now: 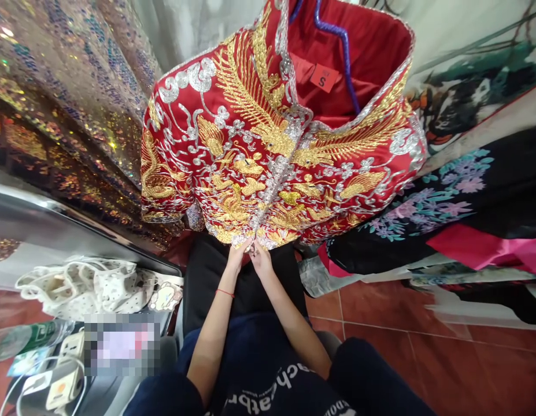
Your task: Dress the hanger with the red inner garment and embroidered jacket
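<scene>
Both hands up at the hem of the red jacket [276, 156], hanging far centre on a blue hanger [337, 40]. Left grip [238, 253] and right grip [261, 258] side by side, each pinching the hem's middle edge.

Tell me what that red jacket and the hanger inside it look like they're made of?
The red jacket looks like satin-type cloth with a soft sheen, thickly covered in gold and silver embroidery that glints, probably metallic thread and sequins. Both hands, left hand and right hand, pinch its bottom hem. The purple hanger looks like twisted plastic or coated wire.
</scene>
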The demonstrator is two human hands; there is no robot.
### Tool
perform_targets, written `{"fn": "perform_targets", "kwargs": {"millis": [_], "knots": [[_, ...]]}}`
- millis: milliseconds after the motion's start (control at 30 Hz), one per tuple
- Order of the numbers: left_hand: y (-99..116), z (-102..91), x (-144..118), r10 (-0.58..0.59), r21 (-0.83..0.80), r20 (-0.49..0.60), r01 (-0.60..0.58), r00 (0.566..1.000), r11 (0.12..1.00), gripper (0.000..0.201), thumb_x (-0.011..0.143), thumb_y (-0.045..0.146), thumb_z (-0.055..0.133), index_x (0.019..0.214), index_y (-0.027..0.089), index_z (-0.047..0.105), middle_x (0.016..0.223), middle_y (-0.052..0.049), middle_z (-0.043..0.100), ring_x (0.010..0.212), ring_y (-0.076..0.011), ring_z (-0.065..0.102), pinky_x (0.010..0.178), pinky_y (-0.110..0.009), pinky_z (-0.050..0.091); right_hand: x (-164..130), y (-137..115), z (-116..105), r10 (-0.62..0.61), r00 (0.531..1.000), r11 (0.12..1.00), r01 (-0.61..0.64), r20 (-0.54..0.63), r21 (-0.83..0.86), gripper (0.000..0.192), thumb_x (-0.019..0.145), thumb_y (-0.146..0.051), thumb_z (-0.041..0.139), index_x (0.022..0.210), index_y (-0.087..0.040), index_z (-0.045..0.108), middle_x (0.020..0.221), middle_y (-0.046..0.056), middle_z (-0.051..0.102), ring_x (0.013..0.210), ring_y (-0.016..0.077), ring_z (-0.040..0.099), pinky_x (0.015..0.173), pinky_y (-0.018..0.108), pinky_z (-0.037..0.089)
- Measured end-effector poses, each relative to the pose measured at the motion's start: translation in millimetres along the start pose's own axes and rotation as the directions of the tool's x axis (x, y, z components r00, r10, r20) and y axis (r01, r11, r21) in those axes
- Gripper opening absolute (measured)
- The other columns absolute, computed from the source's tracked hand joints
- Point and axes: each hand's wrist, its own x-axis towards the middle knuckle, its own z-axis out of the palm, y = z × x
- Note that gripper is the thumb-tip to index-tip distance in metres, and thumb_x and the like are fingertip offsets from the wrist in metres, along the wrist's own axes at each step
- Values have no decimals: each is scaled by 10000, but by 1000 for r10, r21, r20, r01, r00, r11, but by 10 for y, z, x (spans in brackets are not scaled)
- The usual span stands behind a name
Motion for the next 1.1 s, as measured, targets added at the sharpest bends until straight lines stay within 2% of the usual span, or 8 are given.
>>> {"fn": "perform_targets", "kwargs": {"millis": [233,333,467,533,667,867,1000,1100], "knots": [[-6,-35,-16,-5,33,-20,6,1000,999,487,515,326,949,884,81,747,789,-81,766,662,-158,692,752,-309,573,-79,-14,38,31,998,999,-34,-61,-42,225,705,-317,784,785,-189,618,644,-39,622,534,63,537,474,171,415],[13,-84,-33,-21,45,-17,21,1000,999,467,521,326,944,868,85,746,769,-70,759,665,-151,685,732,-289,557,-170,64,95,74,993,990,-84,-88,-114,257,788,-422,698,774,-184,601,611,-22,614,484,74,518,454,189,396],[72,-159,-47,-29,53,-4,29,1000,998,455,533,324,936,884,113,739,801,-51,764,673,-141,683,717,-267,539,-247,112,157,144,988,952,-153,-53,-265,349,814,-479,600,705,-149,627,583,36,634,446,110,536,437,219,371],[94,-168,-41,-23,54,25,21,999,998,456,538,323,933,894,112,742,826,-60,767,699,-151,693,750,-279,542,-244,49,158,107,994,934,-111,-30,-339,331,784,-462,624,706,-140,646,598,41,654,460,110,553,450,209,352],[96,-158,-14,1,43,83,-5,997,999,507,541,298,932,972,106,747,985,-108,777,878,-204,726,929,-352,531,-235,-151,112,-41,999,886,44,15,-461,290,690,-439,709,708,-155,657,645,7,673,515,101,585,502,197,354],[63,-194,2,16,53,106,-21,994,998,523,560,295,930,1010,104,745,1031,-124,775,969,-250,727,1045,-429,481,-290,-269,38,-150,977,801,210,152,-560,315,640,-485,747,649,-182,661,646,-6,664,584,128,595,628,247,464],[84,-190,-26,18,60,132,-26,991,998,557,563,296,932,1058,118,749,1094,-132,768,1030,-266,721,1077,-433,462,-280,-298,-2,-179,966,774,254,184,-580,283,634,-465,763,643,-204,652,607,-19,632,618,144,585,628,250,466],[94,-175,-42,32,68,148,-43,988,997,534,580,303,924,1052,120,753,1089,-127,770,1038,-264,719,1082,-430,458,-258,-321,6,-154,969,795,238,194,-558,277,643,-444,740,602,-197,622,540,-42,557,520,99,480,544,225,396]]}}
